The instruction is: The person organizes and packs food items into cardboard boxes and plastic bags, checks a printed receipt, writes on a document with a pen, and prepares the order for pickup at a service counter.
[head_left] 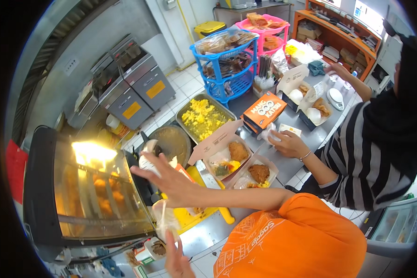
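Observation:
My right hand (175,184) is raised with spread fingers in front of the glass warming cabinet (100,205). Clear thin plastic (165,217) hangs just below its wrist side. My left hand (179,259) is at the bottom, its fingertips at the lower end of this plastic; whether they pinch it is unclear. Beyond my right forearm are two open meal boxes, one (214,141) with fried chicken, a wrapped white portion and yellow food, the other (275,173) with chicken too. A yellow board (184,226) lies beneath my hands, with a partly hidden food box on it.
A metal tray (226,113) of yellow scrambled food and a round pan (172,142) stand beyond. A co-worker in a striped top (351,149) holds plastic near an orange box (264,111). Blue rack (215,69), scale (335,98) and more open boxes (309,120) stand further off.

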Demonstrator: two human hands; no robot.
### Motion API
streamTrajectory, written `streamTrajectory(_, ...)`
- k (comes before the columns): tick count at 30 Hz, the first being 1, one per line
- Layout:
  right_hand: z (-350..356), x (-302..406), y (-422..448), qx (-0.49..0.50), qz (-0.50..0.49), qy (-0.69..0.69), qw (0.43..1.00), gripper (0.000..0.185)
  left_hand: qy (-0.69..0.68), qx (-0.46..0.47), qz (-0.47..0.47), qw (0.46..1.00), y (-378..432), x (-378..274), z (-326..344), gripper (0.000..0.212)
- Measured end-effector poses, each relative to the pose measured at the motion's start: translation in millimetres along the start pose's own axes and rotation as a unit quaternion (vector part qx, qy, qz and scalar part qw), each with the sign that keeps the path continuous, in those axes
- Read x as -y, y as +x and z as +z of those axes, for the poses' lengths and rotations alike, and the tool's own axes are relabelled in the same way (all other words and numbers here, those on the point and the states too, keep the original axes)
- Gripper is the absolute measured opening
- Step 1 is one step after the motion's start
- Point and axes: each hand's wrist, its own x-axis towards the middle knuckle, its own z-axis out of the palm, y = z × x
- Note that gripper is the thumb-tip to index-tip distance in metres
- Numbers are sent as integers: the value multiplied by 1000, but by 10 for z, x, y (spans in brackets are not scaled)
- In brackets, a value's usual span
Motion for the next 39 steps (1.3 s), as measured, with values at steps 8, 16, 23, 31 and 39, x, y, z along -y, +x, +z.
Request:
streamTrajectory(8,315,307,113,71,-67,-46,994,102,235,-208,80,946,573,641,-186,53)
streamTrajectory(16,-941,21,1,191,97,132,968,88,661,-123,-220,707,1117,868,375,97)
streamTrajectory(23,-1414,-279,-377,181,52,267,945,72,-89,-43,-102,990,1491,604,408,57)
streamTrajectory(31,-2346,-1035,-787,131,249,283,917,43,245,18,85,966,1992,-254,1278,99)
streamTrajectory(39,-4244,-2201,-1390,-133,422,-336,831,31,154,48,-76,984,2253,-334,1576,72)
